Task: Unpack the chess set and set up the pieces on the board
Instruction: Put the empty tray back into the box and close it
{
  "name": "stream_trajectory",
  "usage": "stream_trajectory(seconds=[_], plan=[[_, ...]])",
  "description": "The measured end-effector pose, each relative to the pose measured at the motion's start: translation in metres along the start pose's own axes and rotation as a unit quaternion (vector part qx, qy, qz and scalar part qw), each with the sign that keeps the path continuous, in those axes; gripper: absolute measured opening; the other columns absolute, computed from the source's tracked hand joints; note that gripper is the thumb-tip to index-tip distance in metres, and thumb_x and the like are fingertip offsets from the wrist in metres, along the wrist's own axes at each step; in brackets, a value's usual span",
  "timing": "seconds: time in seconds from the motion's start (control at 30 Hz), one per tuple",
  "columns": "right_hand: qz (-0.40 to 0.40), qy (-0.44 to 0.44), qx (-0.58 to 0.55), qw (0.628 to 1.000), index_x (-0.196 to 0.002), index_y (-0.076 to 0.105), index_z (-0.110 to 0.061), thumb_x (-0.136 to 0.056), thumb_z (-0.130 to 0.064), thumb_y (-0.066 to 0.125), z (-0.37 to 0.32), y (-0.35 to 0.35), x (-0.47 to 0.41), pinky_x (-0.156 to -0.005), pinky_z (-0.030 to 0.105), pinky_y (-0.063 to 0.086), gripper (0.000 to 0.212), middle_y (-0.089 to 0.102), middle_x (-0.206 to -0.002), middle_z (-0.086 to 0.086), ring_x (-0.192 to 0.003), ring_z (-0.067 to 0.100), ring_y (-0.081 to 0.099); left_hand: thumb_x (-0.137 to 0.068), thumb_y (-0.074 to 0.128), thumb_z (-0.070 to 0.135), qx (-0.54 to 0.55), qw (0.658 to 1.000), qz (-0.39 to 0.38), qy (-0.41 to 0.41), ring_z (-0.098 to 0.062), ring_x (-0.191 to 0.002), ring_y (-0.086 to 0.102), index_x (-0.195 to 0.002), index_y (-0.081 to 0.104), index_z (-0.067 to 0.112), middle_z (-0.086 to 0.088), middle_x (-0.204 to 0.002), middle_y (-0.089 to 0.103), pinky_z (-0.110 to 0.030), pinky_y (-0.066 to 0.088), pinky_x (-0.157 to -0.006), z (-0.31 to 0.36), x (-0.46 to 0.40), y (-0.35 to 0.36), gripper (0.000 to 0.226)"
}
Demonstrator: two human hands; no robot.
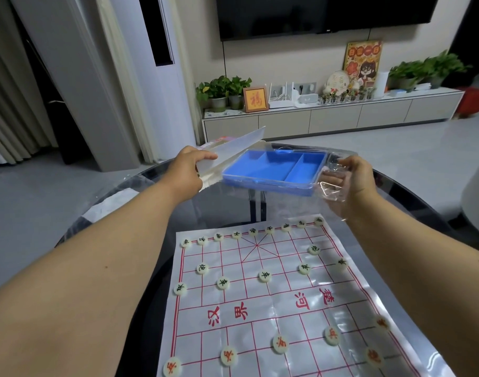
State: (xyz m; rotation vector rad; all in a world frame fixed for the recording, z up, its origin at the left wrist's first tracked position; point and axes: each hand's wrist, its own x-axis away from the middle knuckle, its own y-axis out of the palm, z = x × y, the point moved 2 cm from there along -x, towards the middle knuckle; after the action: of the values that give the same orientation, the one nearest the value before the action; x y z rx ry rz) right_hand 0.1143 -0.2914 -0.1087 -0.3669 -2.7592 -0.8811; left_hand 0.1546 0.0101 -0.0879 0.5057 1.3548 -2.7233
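At the far left, pale pleated curtains (7, 104) hang beside a tall white standing unit (140, 63). The left hand (188, 170) reaches out over the round dark glass table (151, 240) and grips the near edge of a flat white cardboard box sleeve (233, 148), fingers curled over its top and thumb side turned toward the camera. The sleeve tilts upward to the right, its far corner raised. Just right of it, touching its open end, sits a shallow blue plastic tray with two compartments (276, 170) under a clear plastic lid (309, 151); both compartments look bare. The tray is held above the table, between the two hands. The right hand (352, 183) supports the tray's right end, its fingers spread underneath and seen through crumpled clear plastic, thumb on top; the fingers are lightly curled round the edge.

Below, nearer the camera, a white plastic sheet chessboard with a red grid (260, 303) lies flat on the table. Round pale chess discs with black characters (265, 276) stand along its far rows, nine of them in the back line. Round pale discs with red characters (280, 344) stand in the near rows, partly cut off by the frame's bottom edge.

Behind, a low white cabinet (341, 115) carries potted green plants (222, 91), a small framed picture (256, 99) and a dark wall screen (325, 14) hangs above.
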Motion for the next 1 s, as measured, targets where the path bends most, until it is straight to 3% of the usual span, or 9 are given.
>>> stream_trajectory(seconds=[0.23,0.4,0.53,0.6,0.7,0.8,0.87,0.93,1.0], plan=[[0.013,-0.038,-0.039,0.998,-0.103,0.048,-0.008,-0.085,-0.017,0.042,0.005,0.015,-0.004,-0.062,0.032,0.053,0.021,0.059,-0.081,0.014,-0.063,0.026,0.06,-0.074,0.054,-0.02,0.004,1.0,-0.019,0.016,-0.019,-0.084,0.049,-0.127,0.059,0.021,0.002,-0.113,0.042,-0.037,0.052,-0.082,0.012,0.004,0.004,0.067],[0.057,-0.036,-0.026,0.997,-0.091,0.054,-0.007,-0.08,-0.02,0.048,0.017,0.023,-0.006,-0.058,0.027,0.05,0.018,0.061,-0.075,0.011,-0.06,0.023,0.059,-0.074,0.053,-0.021,-0.021,0.999,-0.033,0.025,-0.021,-0.091,0.049,-0.13,0.057,0.016,-0.003,-0.116,0.044,-0.039,0.049,-0.09,0.014,0.008,0.003,0.068],[0.065,-0.03,-0.013,0.997,-0.086,0.056,-0.004,-0.078,-0.023,0.053,0.025,0.031,-0.004,-0.073,0.037,0.057,0.02,0.062,-0.086,0.018,-0.072,0.03,0.065,-0.074,0.055,-0.02,-0.037,0.998,-0.038,0.028,-0.018,-0.094,0.048,-0.132,0.057,0.018,0.001,-0.115,0.043,-0.036,0.048,-0.091,0.014,0.01,0.001,0.068],[0.063,-0.028,0.004,0.998,-0.083,0.053,-0.006,-0.086,-0.022,0.052,0.03,0.037,-0.001,-0.054,0.027,0.054,0.015,0.062,-0.073,0.014,-0.056,0.023,0.063,-0.075,0.055,-0.019,-0.03,0.998,-0.036,0.03,-0.021,-0.096,0.052,-0.132,0.057,0.019,-0.003,-0.123,0.046,-0.034,0.049,-0.089,0.018,0.011,0.002,0.068],[0.016,-0.008,0.011,1.0,-0.085,0.051,-0.008,-0.092,-0.024,0.051,0.041,0.051,0.005,-0.034,0.017,0.038,0.017,0.056,-0.062,0.01,-0.041,0.016,0.057,-0.08,0.051,-0.017,0.003,0.999,-0.02,0.031,-0.018,-0.098,0.05,-0.13,0.059,0.015,-0.005,-0.135,0.045,-0.006,0.042,-0.071,0.023,0.014,0.004,0.06],[-0.047,0.041,0.064,0.996,-0.101,0.049,-0.004,-0.093,-0.045,0.05,0.054,0.065,0.005,-0.062,0.031,0.055,0.042,0.06,-0.089,0.015,-0.084,0.027,0.064,-0.091,0.047,-0.01,0.091,0.996,0.016,-0.001,-0.016,-0.086,0.052,-0.124,0.063,0.012,-0.005,-0.122,0.049,-0.004,0.045,-0.056,0.023,0.018,0.004,0.043],[-0.099,0.081,0.107,0.986,-0.118,0.046,-0.001,-0.094,-0.053,0.042,0.062,0.069,0.003,-0.084,0.041,0.052,0.057,0.056,-0.113,0.02,-0.108,0.034,0.058,-0.095,0.047,-0.005,0.144,0.989,0.042,-0.019,-0.015,-0.079,0.053,-0.119,0.066,0.009,-0.004,-0.112,0.05,-0.007,0.047,-0.053,0.019,0.021,0.003,0.033],[-0.129,0.095,0.175,0.971,-0.135,0.039,-0.001,-0.095,-0.052,0.04,0.069,0.069,0.001,-0.089,0.043,0.051,0.064,0.052,-0.126,0.025,-0.113,0.035,0.056,-0.095,0.049,-0.004,0.178,0.981,0.067,-0.027,-0.014,-0.075,0.055,-0.113,0.069,0.008,-0.002,-0.104,0.052,-0.007,0.047,-0.055,0.014,0.025,-0.001,0.029],[-0.125,0.082,0.239,0.959,-0.135,0.04,-0.003,-0.094,-0.047,0.047,0.074,0.068,-0.002,-0.09,0.042,0.052,0.06,0.049,-0.13,0.03,-0.114,0.04,0.056,-0.095,0.051,-0.004,0.179,0.98,0.082,-0.014,-0.01,-0.082,0.055,-0.106,0.071,0.01,0.002,-0.095,0.056,-0.012,0.047,-0.07,0.008,0.028,-0.006,0.027]])
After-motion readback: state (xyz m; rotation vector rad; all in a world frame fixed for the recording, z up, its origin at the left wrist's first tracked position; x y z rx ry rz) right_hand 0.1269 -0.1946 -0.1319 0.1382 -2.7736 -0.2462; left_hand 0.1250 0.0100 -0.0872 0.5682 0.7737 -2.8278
